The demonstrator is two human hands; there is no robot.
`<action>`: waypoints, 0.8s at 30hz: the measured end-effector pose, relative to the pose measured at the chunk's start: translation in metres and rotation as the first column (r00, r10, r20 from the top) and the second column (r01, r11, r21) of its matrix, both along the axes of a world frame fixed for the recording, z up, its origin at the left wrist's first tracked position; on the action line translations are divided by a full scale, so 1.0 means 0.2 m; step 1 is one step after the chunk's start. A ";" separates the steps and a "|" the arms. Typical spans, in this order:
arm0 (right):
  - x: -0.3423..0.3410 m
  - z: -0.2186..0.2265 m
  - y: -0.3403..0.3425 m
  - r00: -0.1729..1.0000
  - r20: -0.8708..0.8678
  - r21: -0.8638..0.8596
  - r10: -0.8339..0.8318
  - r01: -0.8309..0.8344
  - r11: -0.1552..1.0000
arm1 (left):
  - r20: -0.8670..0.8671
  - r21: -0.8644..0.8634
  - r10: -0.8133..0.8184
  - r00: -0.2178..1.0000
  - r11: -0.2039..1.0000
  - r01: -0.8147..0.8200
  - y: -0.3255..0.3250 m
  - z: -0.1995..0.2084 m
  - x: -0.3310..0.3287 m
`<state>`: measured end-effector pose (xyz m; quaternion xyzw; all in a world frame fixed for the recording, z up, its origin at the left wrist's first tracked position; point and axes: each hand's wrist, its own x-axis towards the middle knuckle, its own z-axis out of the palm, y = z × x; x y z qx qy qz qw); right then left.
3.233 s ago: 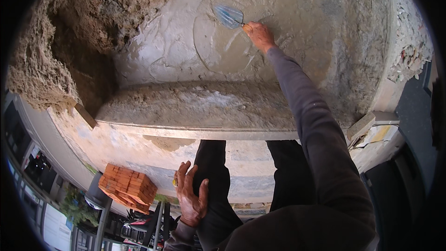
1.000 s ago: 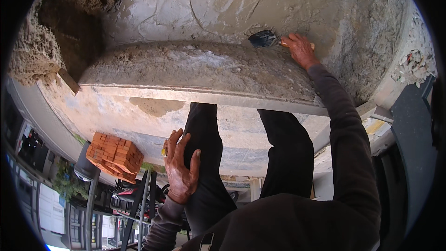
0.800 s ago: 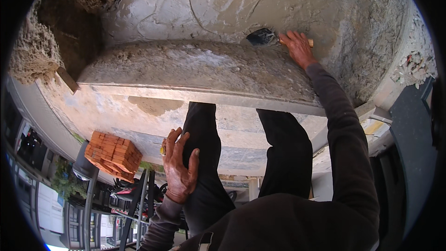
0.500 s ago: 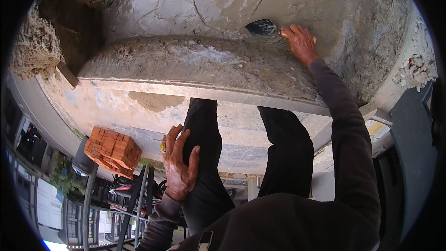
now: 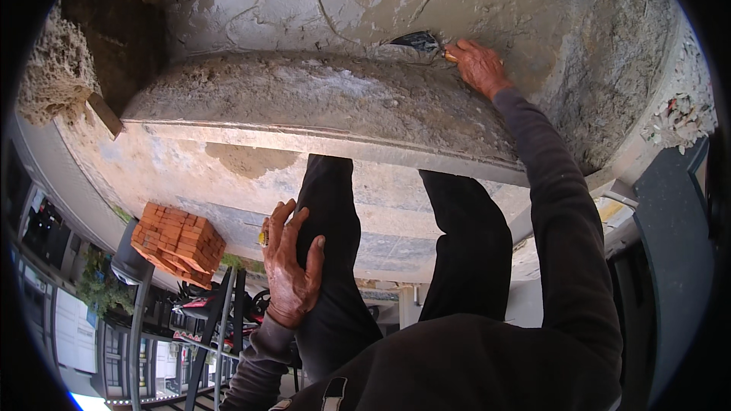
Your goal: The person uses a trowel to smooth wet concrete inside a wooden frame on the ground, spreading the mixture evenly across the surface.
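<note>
My right hand (image 5: 478, 67) is closed round the handle of a trowel. The dark trowel blade (image 5: 417, 41) lies tilted against the wet grey mortar (image 5: 472, 0), close to where the mortar meets a rough ledge (image 5: 320, 95). Part of the blade's lower edge is hard to make out. My left hand (image 5: 292, 266) rests on my left thigh in black trousers, its fingers apart and nothing in it. A ring with a yellow stone sits on one of its fingers.
A straight board edge (image 5: 327, 143) runs along the near side of the ledge. Stacked orange bricks (image 5: 179, 243) stand at the left, beyond a metal railing (image 5: 139, 335). Rubble (image 5: 678, 118) lies at the far right. A rough, porous block (image 5: 57, 68) is at the upper left.
My right hand has drawn the trowel a little to the left, and the blade now shows narrower. My left hand stays on the thigh. The whole view has shifted slightly.
</note>
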<state>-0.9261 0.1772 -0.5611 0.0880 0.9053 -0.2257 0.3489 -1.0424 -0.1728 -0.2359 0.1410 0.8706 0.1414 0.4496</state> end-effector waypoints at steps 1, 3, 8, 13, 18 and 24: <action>0.02 0.01 -0.01 0.999 -0.042 0.010 -0.018 0.018 1.000 | 0.000 0.001 0.001 1.000 1.000 -0.001 0.00 0.00 0.00; 0.04 0.00 -0.04 0.990 -0.129 0.028 -0.053 0.057 0.998 | 0.002 0.005 0.004 1.000 1.000 -0.004 0.00 0.00 -0.01; -0.01 -0.06 -0.01 0.986 -0.132 -0.090 -0.098 0.086 0.992 | 0.026 0.020 0.014 1.000 1.000 -0.015 0.00 -0.01 0.00; -0.05 -0.11 0.02 0.986 -0.144 -0.102 -0.088 0.074 0.992 | 0.005 0.046 -0.007 1.000 0.999 0.007 0.00 -0.02 -0.01; -0.17 0.03 -0.01 0.987 -0.083 -0.234 -0.137 0.114 0.965 | -0.017 0.057 -0.002 1.000 0.998 0.003 -0.01 -0.01 -0.01; -0.38 0.12 -0.16 0.896 0.036 -0.275 -0.442 0.434 0.858 | -0.019 0.062 0.044 0.999 0.997 -0.042 -0.04 -0.01 0.00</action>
